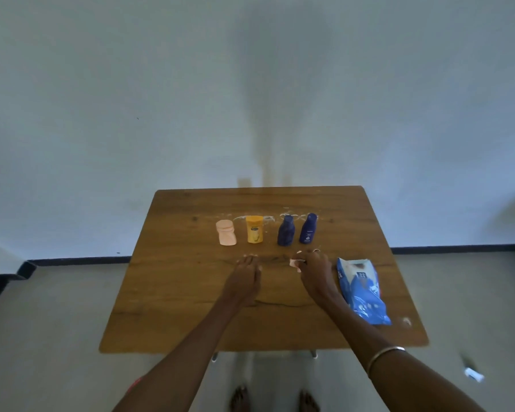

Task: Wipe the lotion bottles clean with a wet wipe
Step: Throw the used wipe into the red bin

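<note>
A: How many lotion bottles do you count on the brown wooden table [173,307]?

B: Four, in one row toward the far half. From the left: one pale pink plastic bottle [226,232], one yellow plastic bottle [254,229], then two dark blue plastic bottles, the left blue one [286,230] and the right blue one [308,228]. All stand apart from each other, with a wider gap between yellow and blue.

A: And the wipes?

B: One blue and white soft wipe packet [361,289] lies near the table's right edge. One small crumpled pale wet wipe [295,262] is pinched in the curled fingers of the right hand [315,270], just in front of the blue pair and not touching them.

A: The other hand?

B: The left hand [244,278] is relaxed, fingers straight, holding nothing, fingertips low over the wood in front of the yellow bottle. I cannot tell whether they touch it.

A: Room to move?

B: Bare wood runs along the whole left side and the near edge. White smears [268,217] streak the surface behind the bottles, which stand well clear of the far edge. A metal bangle [384,356] sits on the right forearm.
</note>
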`<action>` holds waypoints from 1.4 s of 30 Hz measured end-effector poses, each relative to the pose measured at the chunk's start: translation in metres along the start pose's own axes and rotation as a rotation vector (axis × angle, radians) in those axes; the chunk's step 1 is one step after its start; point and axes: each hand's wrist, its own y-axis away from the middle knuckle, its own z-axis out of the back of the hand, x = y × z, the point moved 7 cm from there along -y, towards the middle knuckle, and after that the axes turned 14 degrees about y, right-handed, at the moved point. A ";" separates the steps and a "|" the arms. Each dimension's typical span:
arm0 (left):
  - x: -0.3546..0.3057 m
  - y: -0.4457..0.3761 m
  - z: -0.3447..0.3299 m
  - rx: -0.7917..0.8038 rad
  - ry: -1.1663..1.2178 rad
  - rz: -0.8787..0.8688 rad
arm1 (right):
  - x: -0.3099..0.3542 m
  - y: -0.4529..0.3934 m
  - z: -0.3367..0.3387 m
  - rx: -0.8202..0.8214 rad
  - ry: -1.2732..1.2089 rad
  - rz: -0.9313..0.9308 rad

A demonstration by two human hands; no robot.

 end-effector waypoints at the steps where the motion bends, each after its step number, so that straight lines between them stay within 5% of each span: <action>1: -0.004 0.003 0.004 -0.003 0.004 0.005 | 0.003 0.003 0.005 0.006 -0.002 0.006; 14: -0.002 0.025 0.018 -0.227 0.105 0.172 | 0.022 -0.022 -0.007 0.094 0.066 0.215; 23: 0.090 0.131 0.062 -0.509 0.184 0.515 | 0.156 -0.010 -0.096 0.309 -0.026 0.470; 33: 0.201 0.317 0.068 -0.869 0.320 0.950 | 0.314 0.110 -0.220 0.664 0.063 0.887; 42: 0.244 0.415 0.041 -0.989 0.413 1.147 | 0.379 0.207 -0.263 0.736 0.090 1.080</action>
